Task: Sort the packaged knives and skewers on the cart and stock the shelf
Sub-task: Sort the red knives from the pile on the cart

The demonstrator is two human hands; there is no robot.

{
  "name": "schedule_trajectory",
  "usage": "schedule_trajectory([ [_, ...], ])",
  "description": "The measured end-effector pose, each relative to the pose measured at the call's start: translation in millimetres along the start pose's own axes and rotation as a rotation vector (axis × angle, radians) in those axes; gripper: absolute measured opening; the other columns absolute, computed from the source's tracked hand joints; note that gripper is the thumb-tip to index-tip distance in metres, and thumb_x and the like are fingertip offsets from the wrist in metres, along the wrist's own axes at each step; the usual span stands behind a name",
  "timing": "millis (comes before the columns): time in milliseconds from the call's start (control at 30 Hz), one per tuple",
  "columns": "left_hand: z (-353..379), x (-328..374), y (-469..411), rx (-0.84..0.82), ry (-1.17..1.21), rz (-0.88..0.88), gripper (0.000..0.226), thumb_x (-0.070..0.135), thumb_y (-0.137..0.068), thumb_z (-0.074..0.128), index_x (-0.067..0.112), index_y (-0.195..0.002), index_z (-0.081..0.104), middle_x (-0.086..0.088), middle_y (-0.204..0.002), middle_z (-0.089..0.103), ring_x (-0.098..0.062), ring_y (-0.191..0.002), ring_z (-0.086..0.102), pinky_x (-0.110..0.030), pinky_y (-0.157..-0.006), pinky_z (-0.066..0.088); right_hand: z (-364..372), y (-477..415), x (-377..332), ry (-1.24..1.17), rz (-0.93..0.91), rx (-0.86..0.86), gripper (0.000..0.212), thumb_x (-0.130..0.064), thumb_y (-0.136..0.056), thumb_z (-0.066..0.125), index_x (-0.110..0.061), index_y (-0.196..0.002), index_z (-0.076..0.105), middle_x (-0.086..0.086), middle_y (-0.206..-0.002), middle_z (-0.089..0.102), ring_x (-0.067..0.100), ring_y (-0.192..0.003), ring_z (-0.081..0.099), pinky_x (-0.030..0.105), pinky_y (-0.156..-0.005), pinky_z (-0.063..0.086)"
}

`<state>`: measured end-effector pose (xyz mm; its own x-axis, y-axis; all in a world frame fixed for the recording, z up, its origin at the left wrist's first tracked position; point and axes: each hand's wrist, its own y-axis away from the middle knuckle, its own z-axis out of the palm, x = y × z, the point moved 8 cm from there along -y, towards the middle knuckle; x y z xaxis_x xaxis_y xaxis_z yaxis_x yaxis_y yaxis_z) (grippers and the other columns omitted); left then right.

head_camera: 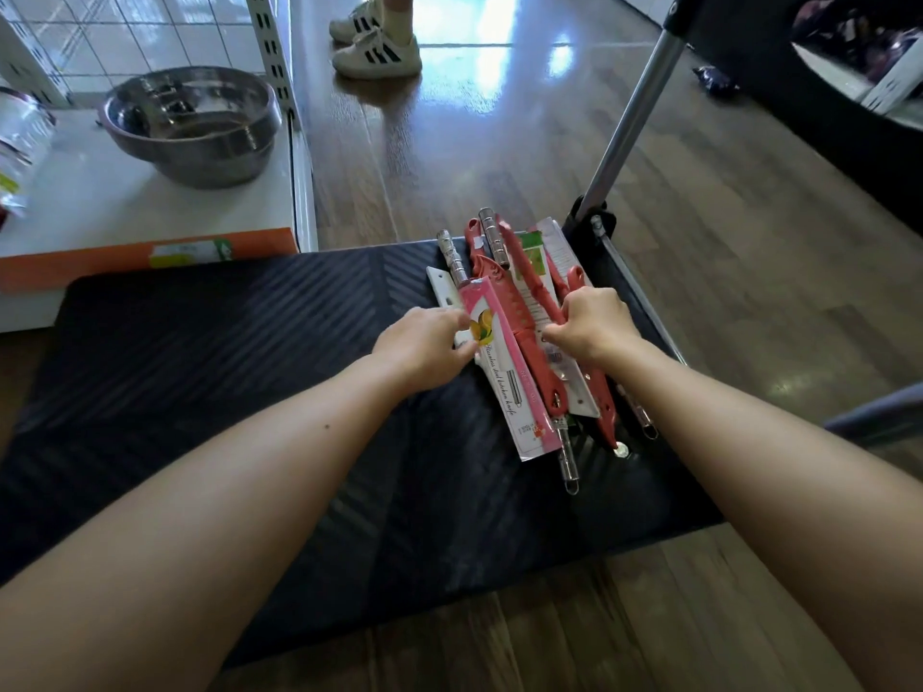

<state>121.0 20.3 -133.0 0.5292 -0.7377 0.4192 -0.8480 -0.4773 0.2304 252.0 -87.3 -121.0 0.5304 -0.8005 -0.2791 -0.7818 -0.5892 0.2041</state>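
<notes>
On the far right part of the black cart, the packaged knives and skewers are gathered in one mixed pile, laid roughly lengthwise, near to far. A pink card pack lies on the left of the pile, and its left edge is pinched by the left hand between thumb and curled fingers. Beside it, a bundle of red knives is gripped by the right hand, whose fingers are curled down over them. Thin metal rods with looped ends, probably the skewers, stick out from under the near end of the pile, though little of them is seen.

The sorting is judged to be at an early stage: no separate groups are laid out on the cart, and the kinds are mixed together. On the white shelf to the left, only a steel bowl and an orange box are seen, with some bagged goods at the left edge. No knife or skewer pack is seen there, so the separating and all of the stocking are taken as left to do.
</notes>
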Motion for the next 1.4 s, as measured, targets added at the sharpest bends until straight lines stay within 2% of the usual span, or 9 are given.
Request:
schedule_trajectory([
  [100, 3, 21, -1, 0.006, -0.083, 0.153, 0.036, 0.033, -0.096, 0.046, 0.026, -0.131, 0.051, 0.003, -0.135, 0.052, -0.019, -0.125, 0.045, -0.04, -0.095, 0.047, -6, -1, 14, -0.061, 0.022, 0.021, 0.026, -0.031, -0.086, 0.061, -0.006, -0.083, 0.069, 0.012, -0.092, 0.067, 0.022, -0.08, 0.058, 0.027, -0.062, 0.042],
  [233, 13, 50, -4, 0.058, -0.318, 0.366, 0.039, 0.037, -0.097, 0.042, 0.034, -0.136, 0.045, 0.008, -0.143, 0.045, -0.018, -0.131, 0.038, -0.037, -0.101, 0.035, -12, 0, 35, -0.193, 0.095, 0.042, 0.029, -0.034, -0.085, 0.063, -0.007, -0.087, 0.074, 0.01, -0.092, 0.072, 0.025, -0.088, 0.066, 0.036, -0.081, 0.054],
  [433, 33, 72, -16, 0.01, -0.437, 0.47, 0.043, 0.038, -0.096, 0.044, 0.046, -0.137, 0.038, 0.007, -0.145, 0.037, -0.02, -0.13, 0.035, -0.037, -0.1, 0.034, -9, 0, 58, -0.378, 0.231, 0.001, 0.028, -0.035, -0.081, 0.07, -0.012, -0.096, 0.074, 0.006, -0.1, 0.072, 0.024, -0.097, 0.067, 0.032, -0.09, 0.052],
  [667, 39, 76, -15, 0.007, -0.51, 0.638, 0.033, 0.026, -0.097, 0.043, 0.039, -0.127, 0.048, 0.014, -0.138, 0.045, -0.019, -0.12, 0.039, -0.032, -0.095, 0.039, 1, -4, 62, -0.46, 0.253, -0.009, 0.022, -0.034, -0.08, 0.072, -0.013, -0.086, 0.074, 0.01, -0.092, 0.073, 0.026, -0.091, 0.068, 0.043, -0.087, 0.055],
  [800, 33, 67, -11, -0.017, -0.394, 0.702, 0.027, 0.02, -0.096, 0.048, 0.021, -0.122, 0.057, 0.001, -0.129, 0.057, -0.024, -0.112, 0.057, -0.039, -0.093, 0.051, 1, -5, 62, -0.477, 0.248, 0.018, 0.026, -0.035, -0.08, 0.07, -0.013, -0.092, 0.073, 0.009, -0.094, 0.073, 0.026, -0.092, 0.068, 0.043, -0.087, 0.054],
  [1000, 6, 44, -2, 0.108, 0.028, 0.511, 0.018, 0.011, -0.091, 0.058, 0.007, -0.102, 0.071, -0.006, -0.106, 0.067, -0.021, -0.095, 0.065, -0.035, -0.088, 0.053, 2, -1, 45, -0.534, 0.241, 0.032, 0.029, -0.037, -0.083, 0.067, -0.014, -0.099, 0.072, 0.005, -0.108, 0.071, 0.024, -0.101, 0.065, 0.039, -0.092, 0.052],
  [1133, 12, 26, -8, 0.047, 0.175, 0.113, 0.021, 0.024, -0.09, 0.06, 0.009, -0.103, 0.067, -0.002, -0.102, 0.063, -0.019, -0.097, 0.061, -0.031, -0.086, 0.051, 1, 7, 33, -0.503, 0.205, 0.01, 0.031, -0.038, -0.083, 0.068, -0.015, -0.103, 0.071, 0.005, -0.108, 0.07, 0.021, -0.1, 0.065, 0.036, -0.092, 0.052],
  [1233, 24, 24, -16, 0.033, 0.247, -0.117, 0.037, 0.045, -0.086, 0.06, 0.009, -0.094, 0.062, -0.003, -0.094, 0.061, -0.018, -0.086, 0.059, -0.028, -0.069, 0.048, -1, 10, 32, -0.461, 0.219, -0.002, 0.027, -0.037, -0.082, 0.068, -0.015, -0.098, 0.071, 0.004, -0.105, 0.07, 0.022, -0.097, 0.065, 0.034, -0.087, 0.053],
  [1400, 40, 27, -15, 0.042, 0.351, -0.317, 0.083, 0.041, -0.076, 0.073, 0.001, -0.138, 0.033, -0.013, -0.129, 0.053, -0.027, -0.118, 0.054, -0.033, -0.09, 0.049, 0, 12, 34, -0.437, 0.262, -0.009, 0.027, -0.037, -0.08, 0.07, -0.013, -0.093, 0.071, 0.007, -0.099, 0.071, 0.024, -0.091, 0.067, 0.039, -0.086, 0.055],
])
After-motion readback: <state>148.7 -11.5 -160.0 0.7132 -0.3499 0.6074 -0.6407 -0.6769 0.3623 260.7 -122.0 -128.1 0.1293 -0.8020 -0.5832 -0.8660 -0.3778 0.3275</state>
